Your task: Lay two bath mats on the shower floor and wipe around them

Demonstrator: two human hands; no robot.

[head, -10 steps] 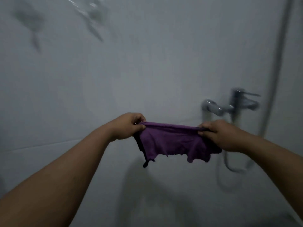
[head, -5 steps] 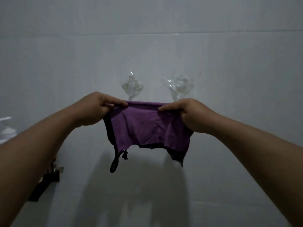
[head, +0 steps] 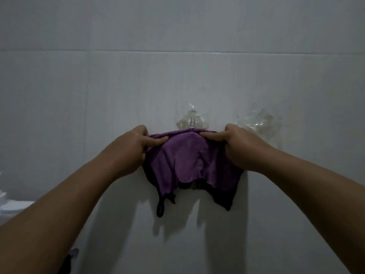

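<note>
Left hand (head: 136,147) & right hand (head: 235,146) each pinch the top edge of the cloth (head: 185,161), thumbs in front, fingers curled behind. Cloth hangs vs the wall (head: 98,95), top edge just under the left hook (head: 192,121); 2nd hook (head: 258,123) near right hand. Looks light, soft, limp, prob. easy to bunch, so best grip is the top hem. Long axis runs left-right, free end points down, black loop (head: 160,209) dangling lowest.
</note>
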